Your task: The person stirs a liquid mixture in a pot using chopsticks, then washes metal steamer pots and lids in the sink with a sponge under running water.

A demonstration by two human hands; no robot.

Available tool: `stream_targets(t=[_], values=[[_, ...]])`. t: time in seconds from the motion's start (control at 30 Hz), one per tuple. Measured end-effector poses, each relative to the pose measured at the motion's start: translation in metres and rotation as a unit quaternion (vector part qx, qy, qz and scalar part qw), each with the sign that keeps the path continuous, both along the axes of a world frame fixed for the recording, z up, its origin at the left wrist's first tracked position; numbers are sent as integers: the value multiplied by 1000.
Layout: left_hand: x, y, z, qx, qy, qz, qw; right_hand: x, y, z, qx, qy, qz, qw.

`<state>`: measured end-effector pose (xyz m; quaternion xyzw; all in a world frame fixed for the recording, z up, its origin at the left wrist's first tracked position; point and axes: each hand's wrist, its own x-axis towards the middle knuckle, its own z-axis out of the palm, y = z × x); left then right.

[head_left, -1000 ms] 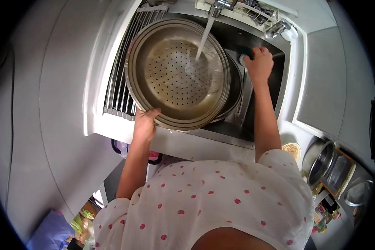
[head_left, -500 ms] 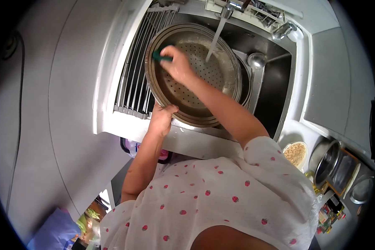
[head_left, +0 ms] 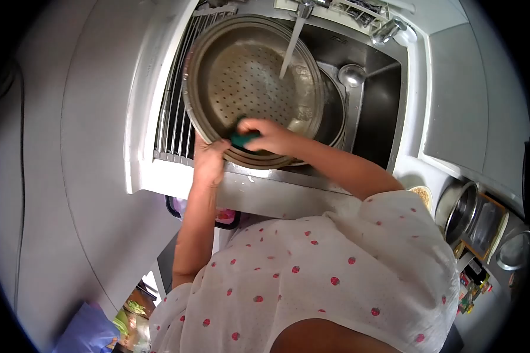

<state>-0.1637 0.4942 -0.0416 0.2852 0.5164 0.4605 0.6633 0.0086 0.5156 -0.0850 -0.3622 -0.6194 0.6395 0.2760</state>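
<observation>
A large round metal steamer pan [head_left: 250,76] with a perforated bottom is tilted over the sink. My left hand [head_left: 209,162] grips its near-left rim, thumb over the edge. In my right hand [head_left: 268,136] is a green scouring pad [head_left: 241,140], pressed against the pan's inner wall close to that rim. The hand is slightly blurred, and its fingers partly hide the pad. Water [head_left: 288,56] runs from the faucet [head_left: 305,8] into the pan.
Beneath the pan lies another dark pan [head_left: 334,112], with a ladle [head_left: 353,76] beside it in the sink [head_left: 383,109]. A metal rack [head_left: 172,126] spans the left side. A bowl of grainy food [head_left: 421,195] and a metal bowl [head_left: 458,209] stand at right.
My right hand has swept the scouring pad from the pan's far-left inner wall down to the near side. The pan and my left hand appear slightly further left and higher in view.
</observation>
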Motion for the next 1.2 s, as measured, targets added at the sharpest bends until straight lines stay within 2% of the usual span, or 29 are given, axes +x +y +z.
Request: stream_targets(t=[0.07,0.1,0.13,0.17,0.27,0.33,0.4,0.47,0.5,0.57,0.6,0.63,0.67,0.7,0.77,0.83,0.9,0.97,1.03,1.1,1.17,1.2], values=[[-4,-1,4,-13,10,14,1000,51,-16,-30,57,-162,16,985],[-2,0,5,-11,7,14,1000,75,-10,-46,116,-211,-17,970],[-1,0,8,-8,5,10,1000,94,3,-57,202,-301,-53,930],[1,-2,10,-5,4,7,1000,106,20,-71,303,-342,-112,882],[5,-6,1,-26,2,-3,1000,99,87,-78,316,-398,-270,818],[9,-8,1,-38,-14,-16,999,52,126,-84,203,-230,-375,875],[19,-12,6,-46,-13,9,999,2,124,-43,249,-153,-367,883],[20,-12,7,-49,-26,31,998,-37,99,-12,235,-43,-250,938],[19,-11,7,-48,-25,32,998,-50,83,-11,172,41,-195,965],[14,-9,2,-40,-55,22,997,-33,54,5,207,36,-95,973],[11,-10,-2,-63,-58,10,996,-23,53,2,270,-42,-130,953],[15,-11,-8,-34,-81,-4,996,-13,54,-4,329,-119,-166,922],[24,-13,-4,-38,-68,-4,997,-5,66,-13,314,-203,-233,898],[31,-14,-1,-44,-55,-6,998,1,75,-23,316,-203,-232,898],[29,-14,-9,-75,-40,-28,996,3,84,-18,195,-209,-359,889],[27,-9,-11,-108,-22,-49,993,-3,64,4,179,-172,-345,905],[28,-4,-9,-133,-27,-68,988,-21,39,33,295,-60,-302,904],[34,-5,-1,-125,-31,-82,988,-40,39,36,309,10,-216,926],[43,-8,10,-76,-11,-41,996,-27,84,23,391,-55,-302,868],[45,-9,17,-63,-2,-66,996,-6,129,-5,299,-137,-442,835],[51,-2,16,-30,-5,-54,998,-13,111,3,326,-87,-399,853],[51,2,12,-31,-11,-50,998,-29,89,15,264,49,-364,892]])
